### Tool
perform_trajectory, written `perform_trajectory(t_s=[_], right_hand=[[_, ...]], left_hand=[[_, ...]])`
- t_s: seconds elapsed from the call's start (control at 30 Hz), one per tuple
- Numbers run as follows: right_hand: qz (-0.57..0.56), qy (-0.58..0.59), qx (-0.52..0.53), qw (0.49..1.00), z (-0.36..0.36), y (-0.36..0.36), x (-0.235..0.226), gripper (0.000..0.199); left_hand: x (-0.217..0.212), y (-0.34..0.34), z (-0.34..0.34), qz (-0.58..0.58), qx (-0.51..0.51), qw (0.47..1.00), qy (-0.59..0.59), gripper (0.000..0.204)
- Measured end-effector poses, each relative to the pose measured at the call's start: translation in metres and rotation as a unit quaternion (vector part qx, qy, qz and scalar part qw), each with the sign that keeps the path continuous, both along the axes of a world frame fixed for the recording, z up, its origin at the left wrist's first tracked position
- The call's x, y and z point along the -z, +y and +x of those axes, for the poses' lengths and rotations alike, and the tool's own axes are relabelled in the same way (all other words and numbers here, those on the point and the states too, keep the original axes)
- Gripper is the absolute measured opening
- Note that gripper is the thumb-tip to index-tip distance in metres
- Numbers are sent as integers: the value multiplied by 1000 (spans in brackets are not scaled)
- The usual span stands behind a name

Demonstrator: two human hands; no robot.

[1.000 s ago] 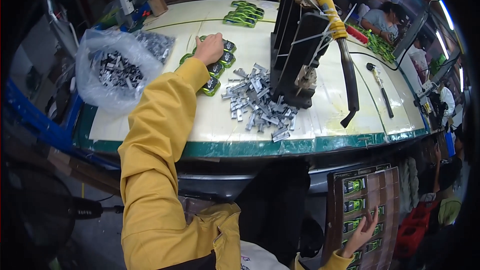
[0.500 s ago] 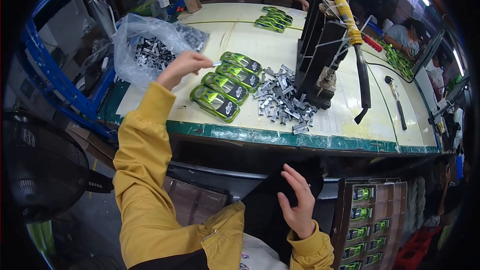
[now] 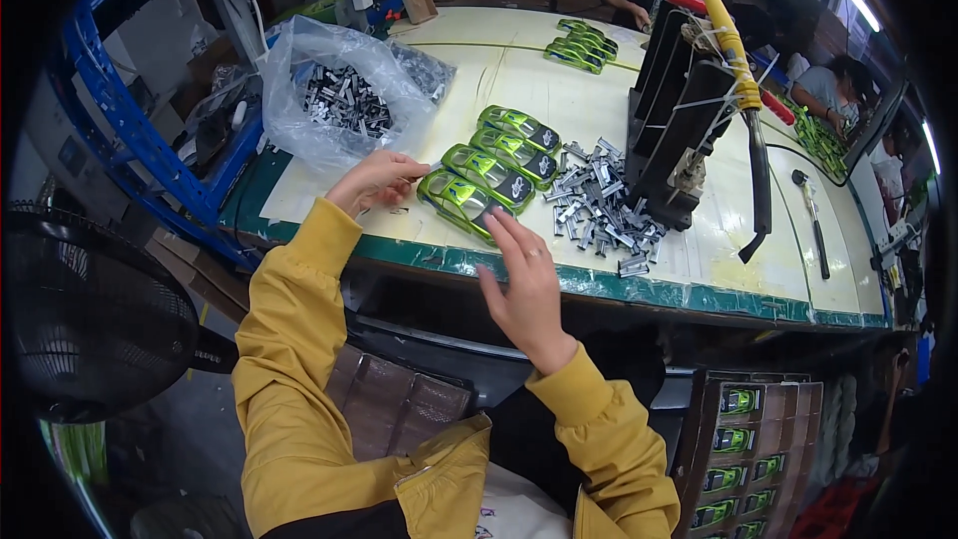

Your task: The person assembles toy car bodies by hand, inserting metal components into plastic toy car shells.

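Observation:
My left hand (image 3: 377, 182) pinches a small silvery metal piece (image 3: 435, 168) at the left end of the nearest green toy car body. Several of these translucent green bodies with black fronts lie side by side on the pale tabletop; the nearest green car body (image 3: 465, 202) is between my two hands. My right hand (image 3: 526, 289) is open, thumb and fingers apart, with its fingertips at the black front end of that nearest body. Whether they touch it I cannot tell. Right of the row lies a heap of small metal pieces (image 3: 604, 202).
A clear plastic bag (image 3: 284, 105) of metal pieces stands left. A black press-like fixture (image 3: 679, 130) with a yellow-handled lever (image 3: 733, 50) rises at right. More green bodies (image 3: 581, 47) lie farther back. Lower right is a box (image 3: 704, 419) of green bodies; a black fan (image 3: 95, 314) stands left.
My left hand has come down toward the near car body with the metal piece. My right hand has risen from below the table edge to that body. The view has shifted slightly.

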State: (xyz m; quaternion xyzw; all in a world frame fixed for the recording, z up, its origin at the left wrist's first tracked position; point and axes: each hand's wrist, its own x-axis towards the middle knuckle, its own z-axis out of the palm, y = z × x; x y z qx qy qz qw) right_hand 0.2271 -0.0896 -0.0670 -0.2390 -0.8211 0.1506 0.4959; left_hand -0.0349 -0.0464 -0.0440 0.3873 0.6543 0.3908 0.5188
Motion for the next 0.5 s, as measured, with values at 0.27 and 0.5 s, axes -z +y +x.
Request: perform_trajectory(t_s=[0.27, 0.5], right_hand=[[23, -73, 1, 997, -43, 35, -16, 65], [47, -146, 30, 988, -42, 41, -12, 71]], left_hand=[[-8, -2, -1, -31, 56, 998, -5, 20], [-10, 0, 1, -47, 68, 996, -20, 24]])
